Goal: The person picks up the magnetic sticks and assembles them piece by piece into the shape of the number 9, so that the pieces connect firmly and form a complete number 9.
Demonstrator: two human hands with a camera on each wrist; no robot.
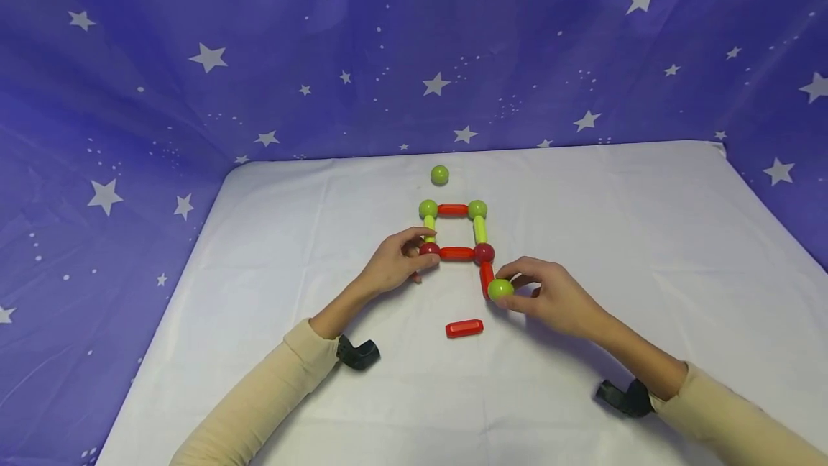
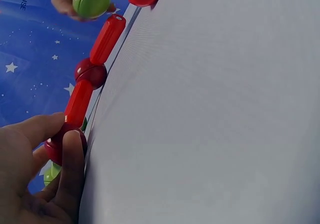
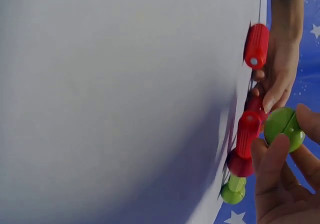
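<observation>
A square of balls and rods lies flat on the table, with two green balls at its far corners and two dark red balls at its near ones. My left hand [image 1: 393,262] grips the near-left red ball [image 2: 55,146] between thumb and fingers. From the near-right red ball [image 1: 484,253] a red rod [image 1: 486,280] points toward me. Beside that rod's free end, my right hand [image 1: 550,295] pinches a green ball [image 3: 284,128]. In the left wrist view, a gap shows between this ball and the rod's end.
A loose red rod [image 1: 464,329] lies on the white table [image 1: 401,408], nearer to me than the square. Behind the square sits a single green ball [image 1: 440,175]. A blue star-patterned cloth [image 1: 388,42] hangs along the table's back and sides.
</observation>
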